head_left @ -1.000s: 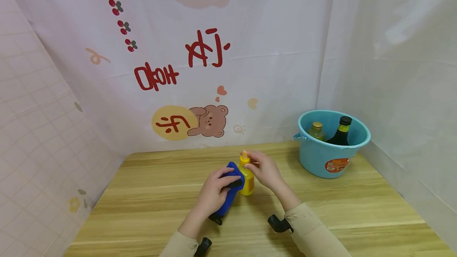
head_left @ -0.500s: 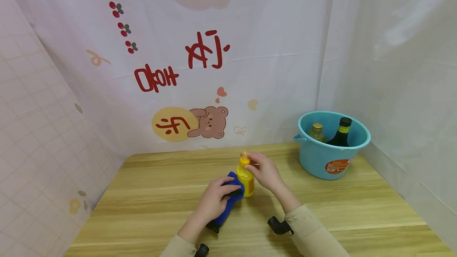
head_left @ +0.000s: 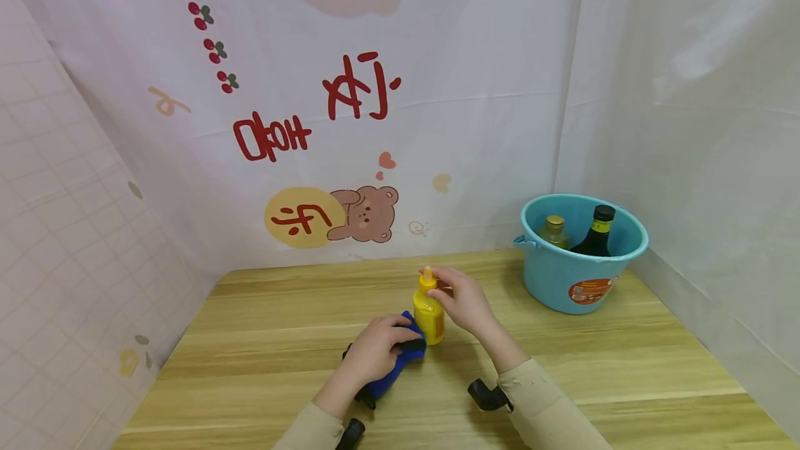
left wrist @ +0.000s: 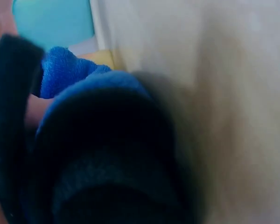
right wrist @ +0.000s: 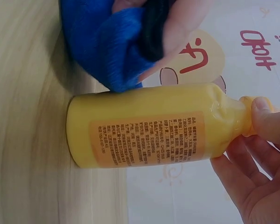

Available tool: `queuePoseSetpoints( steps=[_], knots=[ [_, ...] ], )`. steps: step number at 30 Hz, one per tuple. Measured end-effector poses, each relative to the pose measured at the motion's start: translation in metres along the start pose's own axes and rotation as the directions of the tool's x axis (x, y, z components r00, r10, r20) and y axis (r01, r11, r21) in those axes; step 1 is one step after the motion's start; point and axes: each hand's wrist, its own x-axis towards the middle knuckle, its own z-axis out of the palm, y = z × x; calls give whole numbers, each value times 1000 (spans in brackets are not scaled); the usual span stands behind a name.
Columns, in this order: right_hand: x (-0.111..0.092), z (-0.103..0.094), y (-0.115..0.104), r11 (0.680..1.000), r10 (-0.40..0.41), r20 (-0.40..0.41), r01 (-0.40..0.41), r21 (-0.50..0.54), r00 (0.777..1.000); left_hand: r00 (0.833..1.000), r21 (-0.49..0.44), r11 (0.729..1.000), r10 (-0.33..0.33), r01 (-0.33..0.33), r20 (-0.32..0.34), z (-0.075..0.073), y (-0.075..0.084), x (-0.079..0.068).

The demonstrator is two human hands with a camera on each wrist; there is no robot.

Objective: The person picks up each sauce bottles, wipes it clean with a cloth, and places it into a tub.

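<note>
A yellow squeeze bottle (head_left: 428, 316) with a pointed nozzle stands upright on the wooden table. My right hand (head_left: 461, 298) pinches it at the neck, thumb and fingers just under the nozzle. In the right wrist view the bottle (right wrist: 144, 102) shows its printed orange label. My left hand (head_left: 377, 348) grips a fleecy blue cloth (head_left: 400, 367) with black straps, held low against the bottle's left side. Close up in the right wrist view, the cloth (right wrist: 98, 46) meets the bottle near its base. Dark, blurred material fills much of the left wrist view, with blue cloth (left wrist: 63, 70) beyond it.
At the back right of the table (head_left: 281, 325) stands a light blue bucket (head_left: 550, 280). It holds a dark bottle (head_left: 592, 242) with a black cap and a gold-capped bottle (head_left: 553, 233). A printed white curtain (head_left: 487, 144) hangs behind the table.
My left hand has moved the blue cloth down along the bottle's side, toward its base and slightly left. The right hand keeps its pinch on the neck, and the bottle stays in place.
</note>
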Motion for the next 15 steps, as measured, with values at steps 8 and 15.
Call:
queuePoseSetpoints(
  steps=[8,15],
  knots=[
    [0,-1,1,1000,7,18,-7,-1,1000,980,-165,986,-44,12,-192,-32,-5,7],
    [1,-1,2,1000,-5,19,5,-3,1000,934,-209,976,-21,-57,-356,-53,2,23]
  ],
)
